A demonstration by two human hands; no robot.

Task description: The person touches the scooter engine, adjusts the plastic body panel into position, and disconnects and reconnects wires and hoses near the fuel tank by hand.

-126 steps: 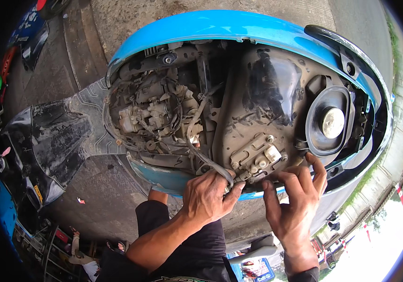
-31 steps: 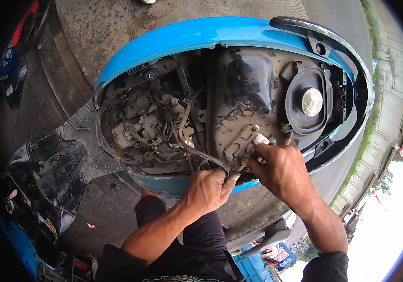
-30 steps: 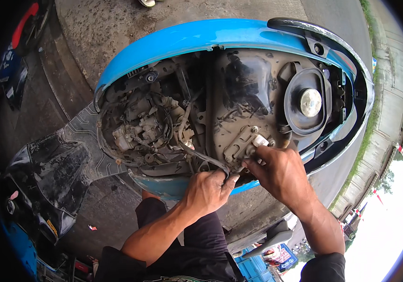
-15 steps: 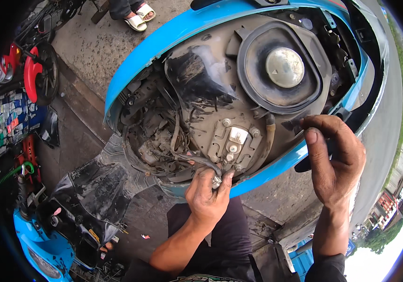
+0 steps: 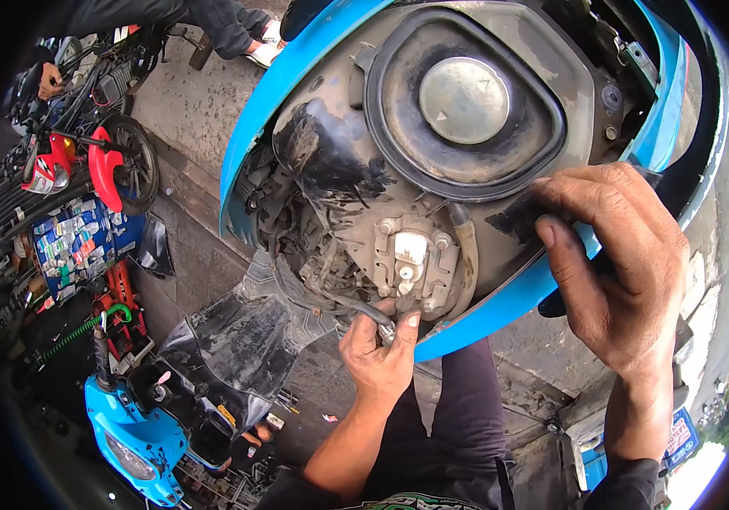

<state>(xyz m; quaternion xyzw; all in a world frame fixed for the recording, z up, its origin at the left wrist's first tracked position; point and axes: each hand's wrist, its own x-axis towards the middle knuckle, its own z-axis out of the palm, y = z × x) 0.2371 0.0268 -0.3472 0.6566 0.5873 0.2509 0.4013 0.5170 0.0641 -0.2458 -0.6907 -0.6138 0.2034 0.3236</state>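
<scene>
My left hand (image 5: 376,357) pinches the end of a dark cable (image 5: 354,303), where a small metal tip (image 5: 387,330) shows between thumb and fingers. It is just below the white fuel pump connector (image 5: 410,246), which sits on a bolted metal plate of the dusty fuel tank (image 5: 356,223). My right hand (image 5: 615,263) hovers over the right edge of the blue scooter body panel (image 5: 479,319). Its thumb and curled fingers stand apart, with nothing seen between them. Above, a round fuel cap (image 5: 464,100) sits inside a black rubber surround (image 5: 390,140).
Wiring and grimy engine parts (image 5: 296,246) fill the opening at the tank's left. Below left stands the blue scooter front (image 5: 131,442) with its dark floorboard (image 5: 237,340). Farther left are a red motorcycle (image 5: 105,170) and a blue sheet covered with small packets (image 5: 84,242). Another person's legs (image 5: 228,30) show at the top.
The view has shifted, bringing the tank closer and more of the other person into sight. My right hand is now nearer the tank, thumb and fingers apart. My left hand keeps its pinch on the cable.
</scene>
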